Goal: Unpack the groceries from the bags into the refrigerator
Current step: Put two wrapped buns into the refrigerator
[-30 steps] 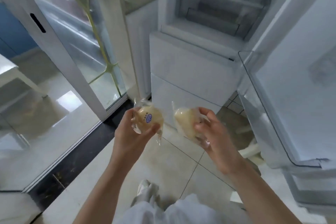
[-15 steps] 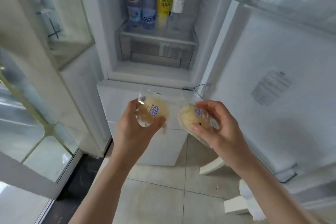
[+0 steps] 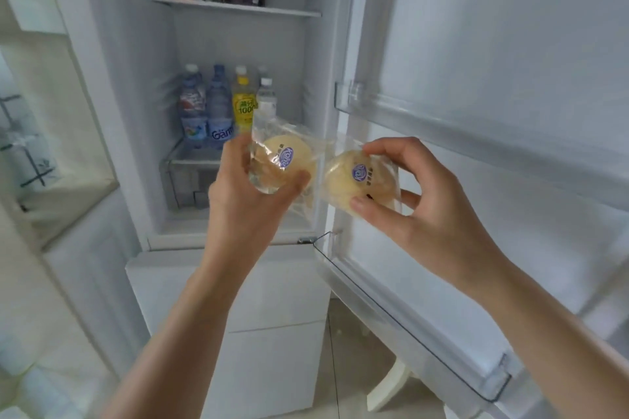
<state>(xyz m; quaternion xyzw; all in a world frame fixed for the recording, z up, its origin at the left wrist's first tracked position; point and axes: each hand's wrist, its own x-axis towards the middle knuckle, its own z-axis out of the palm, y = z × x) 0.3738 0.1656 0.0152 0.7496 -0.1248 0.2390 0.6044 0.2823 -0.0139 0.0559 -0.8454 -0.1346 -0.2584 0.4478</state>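
My left hand [image 3: 245, 194] grips a round pale bun in a clear wrapper with a blue sticker [image 3: 284, 160]. A second wrapped bun [image 3: 357, 180] of the same kind is pinched between the fingers and thumb of my right hand [image 3: 418, 211]. Both buns are held side by side, nearly touching, in front of the open refrigerator [image 3: 238, 105], at the height of its lower shelf. The refrigerator door [image 3: 493, 78] stands open to the right.
Several drink bottles [image 3: 218, 105] stand on the lower shelf above a clear drawer [image 3: 190, 177]. The upper shelf [image 3: 224, 7] carries a red packet and a purple tub. Door bins [image 3: 442, 119] run along the open door. White freezer drawers [image 3: 265, 299] lie below. A cabinet stands at left.
The view has risen from the floor and freezer drawers to the refrigerator's shelves. Both hands have lifted the buns up toward the open compartment and brought them closer together.
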